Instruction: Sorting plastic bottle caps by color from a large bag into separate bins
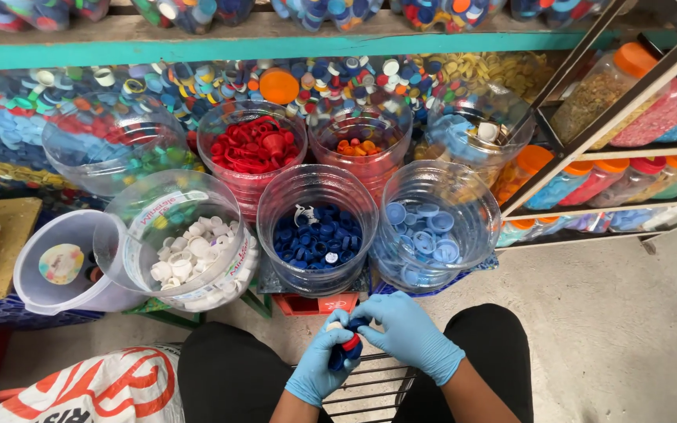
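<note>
Far left: tub tipped on its side, by the wooden board. Next, jar w/ white caps, tilted toward camera. Behind: jar of red caps, then orange caps. Centre front: navy caps jar; right of it, light-blue caps jar. All on floor below teal shelf edge. Bottom centre, over lap & wire rack: left hand, gloved, curled tight round a fistful of caps — navy, one red, one white showing. Right hand, gloved, fingers pinched narrow at top of that bunch; what they grip, can't tell. Risk: overfull fist, caps likely to slip thru rack bars. Tilted white jar could spill if knocked.
</note>
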